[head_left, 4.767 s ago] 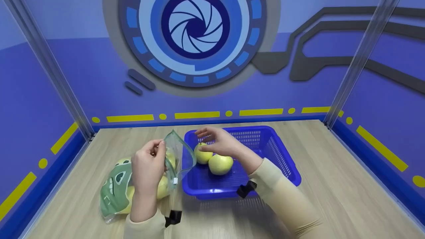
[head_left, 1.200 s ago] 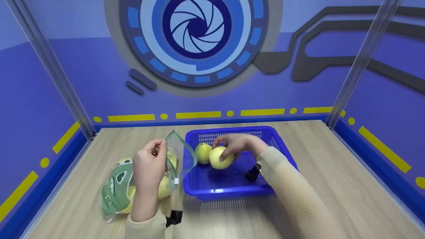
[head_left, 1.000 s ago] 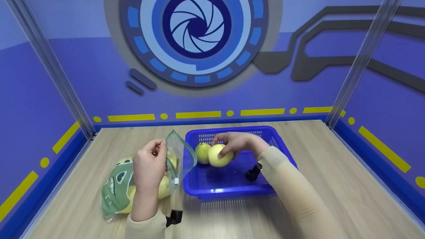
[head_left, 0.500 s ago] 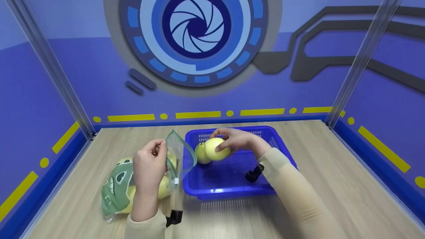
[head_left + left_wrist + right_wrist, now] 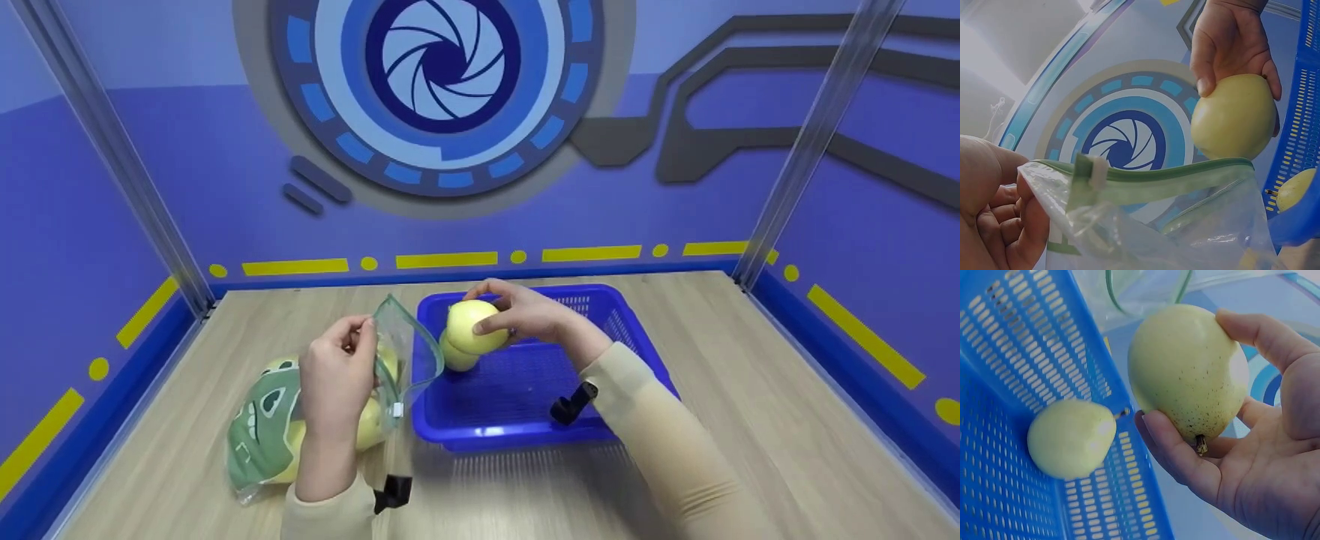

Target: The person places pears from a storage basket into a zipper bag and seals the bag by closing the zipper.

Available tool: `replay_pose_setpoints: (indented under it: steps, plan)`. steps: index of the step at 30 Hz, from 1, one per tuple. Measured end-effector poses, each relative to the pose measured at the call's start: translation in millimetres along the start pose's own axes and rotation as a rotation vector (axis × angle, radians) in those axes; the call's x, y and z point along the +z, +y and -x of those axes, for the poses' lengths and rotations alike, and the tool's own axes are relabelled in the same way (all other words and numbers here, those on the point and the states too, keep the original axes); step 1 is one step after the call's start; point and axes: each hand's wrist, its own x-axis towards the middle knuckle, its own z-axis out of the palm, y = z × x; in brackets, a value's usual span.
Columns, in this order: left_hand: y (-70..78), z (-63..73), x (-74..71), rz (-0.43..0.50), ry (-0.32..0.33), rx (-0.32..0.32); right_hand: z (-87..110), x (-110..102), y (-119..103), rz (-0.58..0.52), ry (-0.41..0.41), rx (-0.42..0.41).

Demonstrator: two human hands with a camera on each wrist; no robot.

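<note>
A yellow-green pear (image 5: 472, 328) is gripped between the thumb and fingers of my right hand (image 5: 525, 311), raised over the left side of the blue basket (image 5: 525, 433). Its speckled skin and short stem show in the right wrist view, where a second pear (image 5: 1071, 439) lies in the basket. My left hand (image 5: 337, 371) pinches the green-edged mouth of a clear zip bag (image 5: 259, 427) and keeps it spread. In the left wrist view the held pear (image 5: 1234, 117) appears just beyond the bag's green rim (image 5: 1168, 173). Several pears sit inside the bag, partly hidden by my left hand.
The basket stands on a wooden table (image 5: 787, 420), right of the bag. A white slider (image 5: 398, 410) sits on the bag's edge. Blue printed panels (image 5: 480, 225) wall the table at the back and sides. Each wrist carries a black camera mount (image 5: 574, 403).
My right hand, first reaching bare-fingered over two pears, has taken the nearer one, lifted it and carried it left toward the bag. My left hand keeps its place on the bag's mouth.
</note>
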Motion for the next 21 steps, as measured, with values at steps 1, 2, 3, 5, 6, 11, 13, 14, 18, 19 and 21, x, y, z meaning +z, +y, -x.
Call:
replay_pose_setpoints:
  steps: [1,2,3,5,6,11,13,14,18,19,21]
  plan:
    - [-0.1,0.0,-0.1,-0.001,0.004,0.003,1.1,2.6,-1.9,-0.004,0.006,-0.006]
    - [-0.4,0.1,-0.1,0.0,0.006,0.008,2.4,5.1,-3.8,-0.005,0.013,-0.012]
    - [-0.5,0.1,-0.2,0.001,0.008,0.012,3.2,7.7,-5.2,-0.011,0.017,-0.019]
    - [-0.9,0.1,0.0,0.0,0.012,0.017,5.1,13.0,-8.4,-0.022,0.028,-0.033]
    - [-1.0,0.1,0.2,0.0,0.012,0.02,5.8,15.7,-9.9,-0.028,0.032,-0.043]
    - [-0.8,-0.3,0.7,-0.009,0.009,0.01,8.0,29.8,-16.2,-0.049,0.039,-0.104]
    - [-0.1,-0.3,0.7,-0.011,0.003,-0.005,8.2,34.7,-18.0,-0.05,0.039,-0.125]
    - [0.2,-0.2,0.5,-0.011,0.001,-0.011,8.2,37.0,-18.9,-0.05,0.04,-0.134]
    - [1.4,0.1,0.1,-0.008,-0.007,-0.026,7.1,45.4,-21.3,-0.048,0.044,-0.161]
    - [1.4,0.0,0.1,-0.008,-0.007,-0.027,6.6,47.4,-21.5,-0.044,0.045,-0.167]
    - [1.8,0.1,-0.1,-0.008,-0.012,-0.031,5.5,51.5,-22.2,-0.042,0.047,-0.179]
